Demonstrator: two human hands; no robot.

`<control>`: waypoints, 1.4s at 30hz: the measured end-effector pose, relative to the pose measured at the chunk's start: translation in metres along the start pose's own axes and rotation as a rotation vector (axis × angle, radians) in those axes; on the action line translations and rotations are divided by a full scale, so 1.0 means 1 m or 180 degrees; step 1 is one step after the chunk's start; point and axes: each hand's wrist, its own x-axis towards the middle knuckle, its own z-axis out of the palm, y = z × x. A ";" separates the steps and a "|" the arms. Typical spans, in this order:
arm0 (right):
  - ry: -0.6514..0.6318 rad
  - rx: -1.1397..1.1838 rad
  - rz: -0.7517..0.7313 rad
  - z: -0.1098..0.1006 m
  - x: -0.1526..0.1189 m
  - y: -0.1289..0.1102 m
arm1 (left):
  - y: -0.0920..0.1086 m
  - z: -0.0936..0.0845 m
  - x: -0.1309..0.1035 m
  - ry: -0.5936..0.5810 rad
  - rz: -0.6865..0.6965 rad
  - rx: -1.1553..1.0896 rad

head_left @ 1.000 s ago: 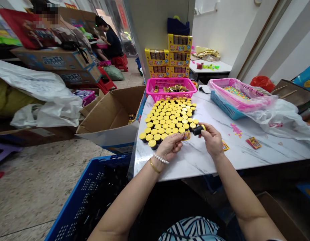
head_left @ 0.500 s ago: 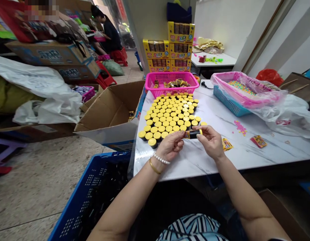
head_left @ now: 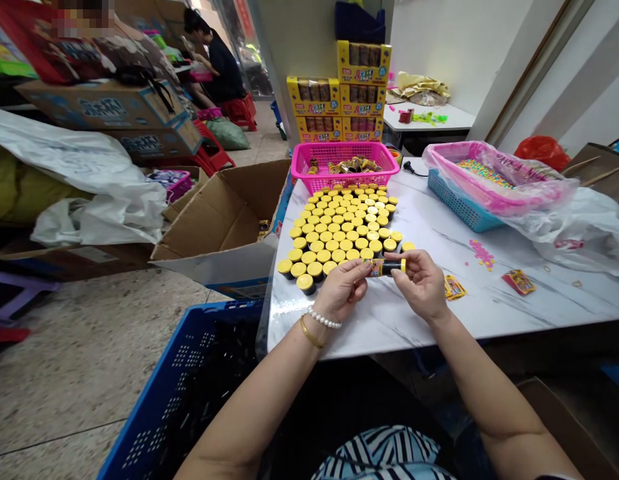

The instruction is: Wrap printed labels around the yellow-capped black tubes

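A small black bottle with a yellow cap lies sideways between my hands above the table's front part. A printed label covers its left part. My left hand is closed, pinching the label's left end between thumb and fingers. My right hand grips the capped end, fingertips around the yellow lid. Just beyond stand many yellow-capped black bottles in close rows. To the right of my right hand lie some loose printed labels, with a thicker stack of labels farther right.
A pink basket of wrapped pieces stands behind the bottles, before stacked yellow boxes. At right, a plastic-lined pink basket holds colourful beads. Pink bits lie scattered. An open carton and blue crate flank the table's left.
The printed label now covers more of the bottle's left part, leaving less black showing. Both hands stay in nearly the same place; the view has shifted slightly.
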 end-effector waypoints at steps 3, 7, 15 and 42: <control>-0.0049 -0.0133 -0.0293 0.000 -0.001 -0.002 | -0.001 -0.001 0.000 0.0036 0.0003 0.0055; -0.0015 -0.0143 -0.0691 -0.002 0.001 -0.001 | -0.002 -0.001 -0.001 0.0162 0.0157 0.0159; -0.0394 -0.0283 -0.1011 -0.011 0.009 -0.004 | 0.003 0.003 -0.012 -0.0244 0.0403 0.0569; -0.0397 -0.0715 -0.0836 -0.010 0.003 0.010 | 0.001 -0.003 -0.007 -0.0509 0.1089 0.1013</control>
